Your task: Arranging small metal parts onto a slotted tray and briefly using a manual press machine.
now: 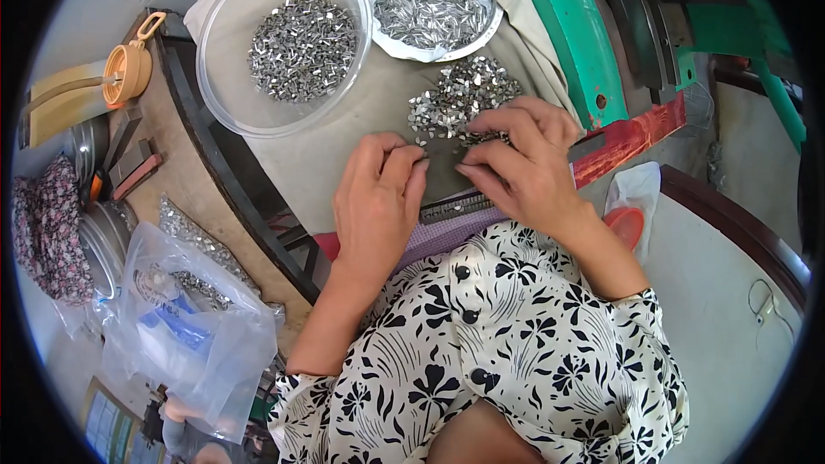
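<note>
My left hand (375, 202) is over the cloth-covered table, its thumb and fingertips drawn together; whatever sits between them is too small to make out. Beside it, my right hand (533, 163) has curled fingers at the near edge of a loose pile of small shiny metal pieces (460, 90). Its thumb and forefinger come close together, with any piece between them hidden. Below and between both hands lies a dark narrow strip (455, 206) with a row of small metal parts along it, partly hidden by my right hand.
A clear plastic tub (225, 77) of short metal pieces stands at the far left, beside a lined bowl (497, 21) of slim metal pins. Green machine frame (563, 30) borders the right. A plastic bag (215, 344) and an orange-yellow strap-like holder (129, 73) are at left.
</note>
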`<state>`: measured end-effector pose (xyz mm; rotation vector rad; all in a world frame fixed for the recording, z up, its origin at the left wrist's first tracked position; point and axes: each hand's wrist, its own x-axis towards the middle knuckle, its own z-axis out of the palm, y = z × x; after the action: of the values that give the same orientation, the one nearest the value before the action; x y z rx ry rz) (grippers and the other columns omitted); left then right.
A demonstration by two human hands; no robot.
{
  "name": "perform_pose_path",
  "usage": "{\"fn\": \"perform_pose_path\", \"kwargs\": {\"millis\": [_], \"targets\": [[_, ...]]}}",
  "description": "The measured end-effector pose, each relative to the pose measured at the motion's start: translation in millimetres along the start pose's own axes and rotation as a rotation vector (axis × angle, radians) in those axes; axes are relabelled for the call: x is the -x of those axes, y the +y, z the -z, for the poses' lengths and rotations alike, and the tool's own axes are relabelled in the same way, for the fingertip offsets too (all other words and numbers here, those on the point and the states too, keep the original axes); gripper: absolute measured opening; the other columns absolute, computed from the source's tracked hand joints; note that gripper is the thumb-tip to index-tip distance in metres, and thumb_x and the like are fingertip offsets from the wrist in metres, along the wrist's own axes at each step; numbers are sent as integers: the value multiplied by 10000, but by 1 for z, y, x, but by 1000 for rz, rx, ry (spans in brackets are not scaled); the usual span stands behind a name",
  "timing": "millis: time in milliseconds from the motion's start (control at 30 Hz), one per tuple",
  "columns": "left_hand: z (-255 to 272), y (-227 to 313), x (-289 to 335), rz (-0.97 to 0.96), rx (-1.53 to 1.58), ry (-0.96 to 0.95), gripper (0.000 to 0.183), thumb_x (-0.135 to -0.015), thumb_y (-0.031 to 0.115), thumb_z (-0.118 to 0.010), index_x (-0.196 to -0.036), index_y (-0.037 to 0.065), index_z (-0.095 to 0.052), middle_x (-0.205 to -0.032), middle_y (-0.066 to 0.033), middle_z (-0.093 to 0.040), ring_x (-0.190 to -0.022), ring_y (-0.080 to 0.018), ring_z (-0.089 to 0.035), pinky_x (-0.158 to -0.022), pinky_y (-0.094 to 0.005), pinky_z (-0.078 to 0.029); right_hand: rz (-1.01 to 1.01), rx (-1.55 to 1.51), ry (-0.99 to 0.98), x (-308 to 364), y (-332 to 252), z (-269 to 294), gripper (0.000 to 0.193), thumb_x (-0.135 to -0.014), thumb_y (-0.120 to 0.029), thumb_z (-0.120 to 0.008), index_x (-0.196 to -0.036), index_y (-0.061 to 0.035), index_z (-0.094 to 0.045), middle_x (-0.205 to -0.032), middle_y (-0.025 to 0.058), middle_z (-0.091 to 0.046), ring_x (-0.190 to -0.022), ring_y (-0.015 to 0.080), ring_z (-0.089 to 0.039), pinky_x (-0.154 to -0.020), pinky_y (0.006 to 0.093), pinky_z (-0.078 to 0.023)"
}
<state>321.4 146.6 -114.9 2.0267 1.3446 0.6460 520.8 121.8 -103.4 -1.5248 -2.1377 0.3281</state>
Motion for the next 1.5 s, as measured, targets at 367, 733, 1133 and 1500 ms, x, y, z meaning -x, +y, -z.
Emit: {"fn": "perform_pose_path", "kwargs": {"millis": [367, 733, 1133, 1500], "targets": [[11, 3, 3, 52, -75, -33, 128, -785, 39, -750, -884, 24, -671, -941, -97, -603, -814, -279, -623, -706, -372, -502, -32, 11, 29, -9, -2, -12, 180, -700, -191, -815, -865, -176, -744, -1089, -36, -640, -1102, 259, -523, -925, 414, -312], [7, 0, 11, -3, -5, 4, 137, -781, 68, -744, -881, 42, -654, -928, -80, -592, -830, -289, -601, -707, -405, -486, 90, 48, -43, -8, 0, -10, 158, -688, -198, -803, -813, -162, -713, -1095, -52, -630, -1110, 233, -518, -906, 423, -308], [-22, 12, 26, -341, 33, -203, 185, -788, 90, -714, -947, 49, -630, -986, -55, -588, -876, -250, -574, -748, -373, -435, -44, -9, -18, -8, 0, -9, 154, -672, -187, -807, -768, -129, -703, -1095, -23, -620, -1129, 271, -499, -948, 440, -301], [-16, 4, 35, -249, 168, -144, 214, -770, 54, -747, -953, 33, -639, -1044, -81, -607, -901, -278, -604, -755, -395, -478, 16, -50, 30, 44, 6, 16, 224, -626, -194, -823, -835, -176, -744, -1069, -13, -648, -1081, 292, -481, -936, 408, -345]]}}
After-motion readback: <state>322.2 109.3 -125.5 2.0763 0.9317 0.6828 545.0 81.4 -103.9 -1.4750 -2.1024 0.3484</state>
